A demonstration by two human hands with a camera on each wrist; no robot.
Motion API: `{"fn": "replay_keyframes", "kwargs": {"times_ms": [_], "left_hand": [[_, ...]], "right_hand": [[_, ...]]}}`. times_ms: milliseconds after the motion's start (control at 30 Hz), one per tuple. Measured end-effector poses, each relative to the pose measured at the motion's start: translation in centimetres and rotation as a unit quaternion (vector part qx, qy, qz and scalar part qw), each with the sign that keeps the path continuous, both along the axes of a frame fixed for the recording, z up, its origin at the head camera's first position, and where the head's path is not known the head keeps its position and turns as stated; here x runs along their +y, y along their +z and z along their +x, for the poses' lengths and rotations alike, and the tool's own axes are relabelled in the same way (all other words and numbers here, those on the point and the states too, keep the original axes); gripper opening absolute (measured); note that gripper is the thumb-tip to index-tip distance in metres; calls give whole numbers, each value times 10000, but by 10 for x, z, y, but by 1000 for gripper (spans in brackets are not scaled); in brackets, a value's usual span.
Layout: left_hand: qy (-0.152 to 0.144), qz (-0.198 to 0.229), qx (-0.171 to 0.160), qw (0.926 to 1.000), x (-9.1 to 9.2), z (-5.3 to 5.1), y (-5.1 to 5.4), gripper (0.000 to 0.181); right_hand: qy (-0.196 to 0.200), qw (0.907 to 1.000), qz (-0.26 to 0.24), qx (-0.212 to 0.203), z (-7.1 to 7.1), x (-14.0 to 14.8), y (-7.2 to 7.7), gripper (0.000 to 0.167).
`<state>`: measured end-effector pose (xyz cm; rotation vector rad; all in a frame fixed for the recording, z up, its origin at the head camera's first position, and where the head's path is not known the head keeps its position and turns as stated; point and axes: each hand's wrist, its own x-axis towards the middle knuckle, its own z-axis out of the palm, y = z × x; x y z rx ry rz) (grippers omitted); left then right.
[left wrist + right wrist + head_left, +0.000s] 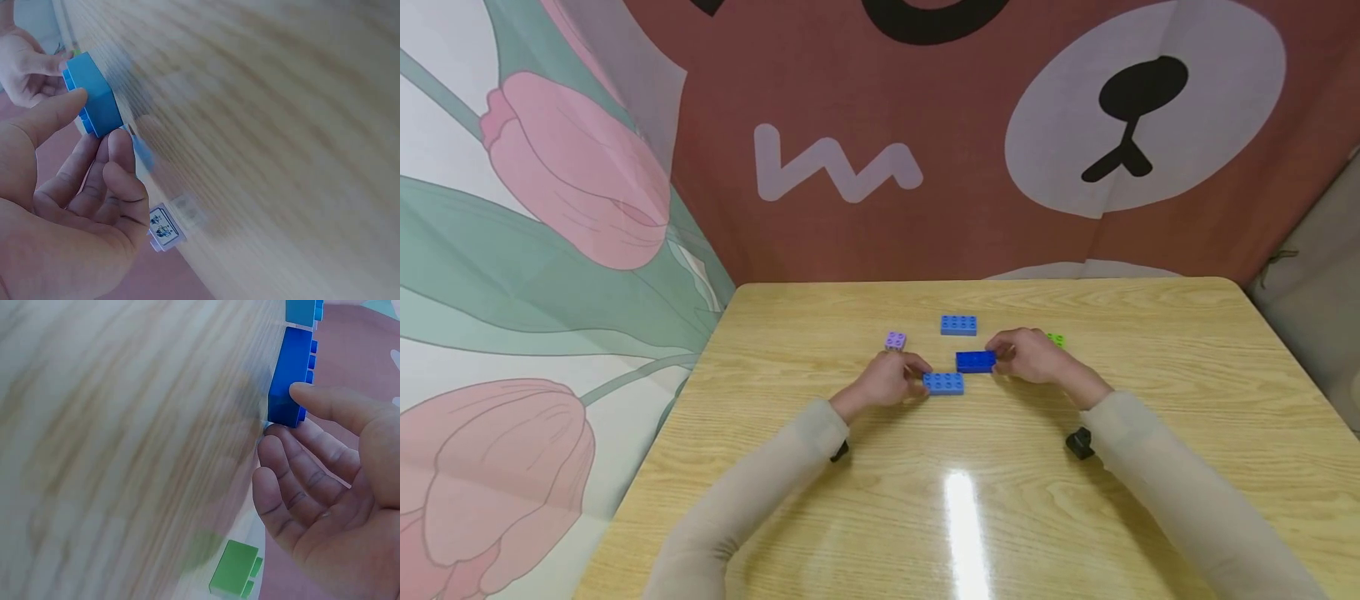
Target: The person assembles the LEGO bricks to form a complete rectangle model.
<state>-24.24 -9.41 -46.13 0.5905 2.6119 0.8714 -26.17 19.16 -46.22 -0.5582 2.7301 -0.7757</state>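
A: Where're the bricks?

B: The lt-blue brick (943, 383) & dk-blue brick (976, 362) are on the table (880, 525), nr mid btwn its L & R edges, dk-blue brick a bit closer to the far edge. Just beside each other; can't tell if touching.

A: Fingers?

B: L hand (887, 379) has thumb & fingertips nearly together, pinching the lt-blue brick's L end. R hand (1030, 354) does likewise on the dk-blue brick's R end, spare fingers loosely bent.

A: How'll they handle?

B: Prob. light, stiff, hard plastic, so not v. fragile. Smooth walls cd slip a bit if fingers are dry.

A: Best hold?

B: I'd say by the long side walls nr an end, thumb opp. fingertips, studs left clear. Light squeeze shd do; walls prob. won't give.

A: Others?

B: 2nd lt-blue brick (958, 325) nearest the far edge, purple brick (895, 340) twd far L corner, green brick (1056, 340) twd far R corner, partly hidden by R hand.
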Motion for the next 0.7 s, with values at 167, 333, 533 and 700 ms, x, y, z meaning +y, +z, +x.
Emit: {"fn": "replay_keyframes", "kwargs": {"times_ms": [167,333,533,700], "left_hand": [[98,37,-40,9999,-2,-5,-2,30],[171,74,-41,9998,-4,-10,-2,30],[241,195,-80,9995,-4,-15,-3,30],[294,215,-22,9993,-4,-18,-5,29]], "right_hand": [[-25,10000,-47,-67,1,4,1,36],[-35,10000,-38,-85,2,8,1,37],[-79,9999,-36,-95,5,11,0,36],[-127,9998,-1,-168,9,12,2,36]]}}
